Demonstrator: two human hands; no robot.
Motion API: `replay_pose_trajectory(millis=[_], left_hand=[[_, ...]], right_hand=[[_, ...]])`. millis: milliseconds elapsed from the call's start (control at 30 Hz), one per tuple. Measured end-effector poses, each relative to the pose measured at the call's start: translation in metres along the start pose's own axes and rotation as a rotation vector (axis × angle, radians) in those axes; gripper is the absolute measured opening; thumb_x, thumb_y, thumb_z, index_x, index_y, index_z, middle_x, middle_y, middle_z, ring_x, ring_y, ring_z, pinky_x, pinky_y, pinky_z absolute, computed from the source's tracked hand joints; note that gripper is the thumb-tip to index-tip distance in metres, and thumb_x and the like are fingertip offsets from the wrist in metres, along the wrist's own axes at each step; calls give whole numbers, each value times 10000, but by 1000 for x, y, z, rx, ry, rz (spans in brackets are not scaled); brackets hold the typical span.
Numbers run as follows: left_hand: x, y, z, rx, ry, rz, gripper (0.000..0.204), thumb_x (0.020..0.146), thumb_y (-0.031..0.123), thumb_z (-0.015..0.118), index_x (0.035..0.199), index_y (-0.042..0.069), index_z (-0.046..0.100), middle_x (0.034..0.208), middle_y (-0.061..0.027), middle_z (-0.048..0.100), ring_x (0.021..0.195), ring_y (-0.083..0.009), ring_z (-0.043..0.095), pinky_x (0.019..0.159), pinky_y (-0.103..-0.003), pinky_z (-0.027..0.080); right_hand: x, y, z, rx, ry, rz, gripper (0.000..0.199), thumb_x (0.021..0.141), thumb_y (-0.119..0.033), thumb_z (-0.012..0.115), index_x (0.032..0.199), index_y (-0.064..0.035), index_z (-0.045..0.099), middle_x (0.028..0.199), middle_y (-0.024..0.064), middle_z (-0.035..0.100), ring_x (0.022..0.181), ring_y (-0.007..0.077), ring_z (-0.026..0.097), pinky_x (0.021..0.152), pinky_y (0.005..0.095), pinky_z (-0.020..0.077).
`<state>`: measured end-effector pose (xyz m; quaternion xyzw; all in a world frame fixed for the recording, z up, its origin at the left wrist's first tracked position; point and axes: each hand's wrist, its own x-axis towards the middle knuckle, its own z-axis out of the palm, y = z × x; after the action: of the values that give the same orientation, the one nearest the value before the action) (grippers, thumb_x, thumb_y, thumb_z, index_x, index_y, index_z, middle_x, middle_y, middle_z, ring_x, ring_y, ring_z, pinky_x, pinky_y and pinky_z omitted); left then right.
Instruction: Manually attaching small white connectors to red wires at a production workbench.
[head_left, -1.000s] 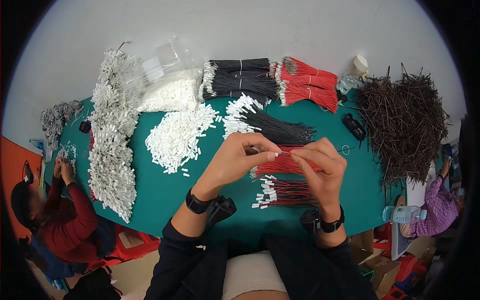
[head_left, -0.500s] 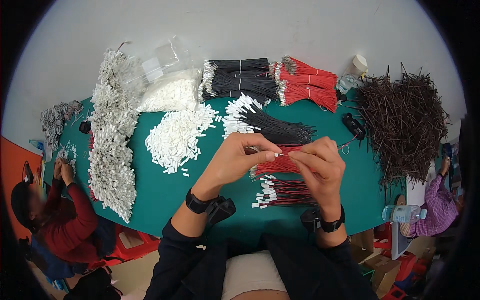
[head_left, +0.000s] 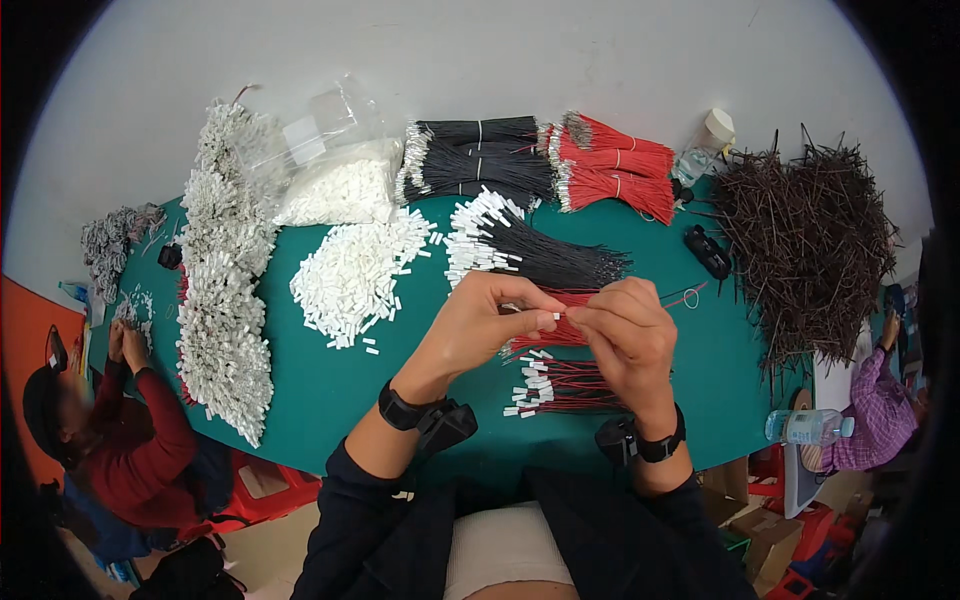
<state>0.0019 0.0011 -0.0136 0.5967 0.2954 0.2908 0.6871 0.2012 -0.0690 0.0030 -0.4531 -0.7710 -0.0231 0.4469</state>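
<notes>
Between the thumb and forefinger of my left hand (head_left: 480, 322) is a small white connector housing (head_left: 557, 316). My right hand (head_left: 632, 325) pinches a thin red wire (head_left: 690, 293), whose tail sticks out to the right behind the fingers. The fingertips of both hands nearly meet, and they hide where wire and housing come together. Below my hands lie red wires (head_left: 575, 372) with white housings on their left ends. Just beyond are loose red wires (head_left: 545, 335), partly covered by my hands, and a fan of black wires (head_left: 555, 252) with white housings.
A heap of loose white housings (head_left: 345, 285) and a plastic bag of them (head_left: 340, 190) lie left. Tied black bundles (head_left: 485, 165) and red bundles (head_left: 620, 180) sit at the back. Dark wire assemblies (head_left: 805, 250) pile up right, near a bottle (head_left: 805, 428). Another person (head_left: 130, 440) works at left.
My right hand has moved slightly left, closing the gap to the housing in my left hand. The red wire's tail now shows to the right of my right hand.
</notes>
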Motion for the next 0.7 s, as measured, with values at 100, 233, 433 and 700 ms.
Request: replay_pose_trajectory(millis=[100,233,433,700], left_hand=[[3,-5,1,12,8,19,145,896,42,759,1031,-9,780,879,-59,733,813,-99,661,774,-249,530],[8,-16,2,80,-17,31,169,905,66,752,1058,-3,773,901,-68,747,830,-106,673,771,-269,544],[37,-35,-31,636,307,205,264,906,110,729,1149,6,716,992,-125,741,936,-241,715,836,-351,560],[124,-87,-87,1448,530,595,311,840,31,675,1144,82,717,1212,-80,670,1171,-286,598,954,-428,468]], right_hand=[[-1,1,-1,33,-15,59,172,729,-5,810,887,-38,749,809,63,666,807,248,650,754,349,490],[-10,7,-4,139,-107,202,141,772,-11,779,905,-37,740,839,95,688,798,284,676,711,389,531],[-51,27,0,-2,-361,294,49,838,-68,724,873,-35,714,841,103,681,784,319,678,683,435,543],[-69,25,17,-82,-542,272,130,830,-149,743,869,-32,705,854,111,668,867,333,655,748,448,544]])
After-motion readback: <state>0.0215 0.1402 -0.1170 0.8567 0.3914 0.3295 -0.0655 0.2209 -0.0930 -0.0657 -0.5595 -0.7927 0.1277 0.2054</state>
